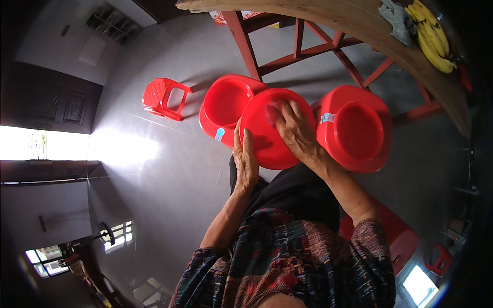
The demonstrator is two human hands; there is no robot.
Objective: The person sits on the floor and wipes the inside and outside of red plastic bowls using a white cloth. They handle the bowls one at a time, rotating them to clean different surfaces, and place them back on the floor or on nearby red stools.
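A round red plastic piece (262, 146), like a shallow basin or stool top, lies in front of me over my lap. My left hand (245, 163) grips its left rim, thumb and fingers along the edge. Across its upper right surface presses my right hand (297, 131), fingers bent. A pinkish patch (272, 114) shows at those fingertips, perhaps a cloth, too blurred to name. On the left, partly behind the round piece, stands a red plastic stool (226, 100) with a round recess. A similar red stool (359, 128) with a blue-and-white label is on the right.
A small red stool (159, 95) lies tipped over on the grey floor (169, 154) at the left. Beyond, a wooden table (339, 18) on red legs carries bananas (434, 38) and a grey plastic bag (396, 23). A red rounded object (393, 233) stands beside my right elbow.
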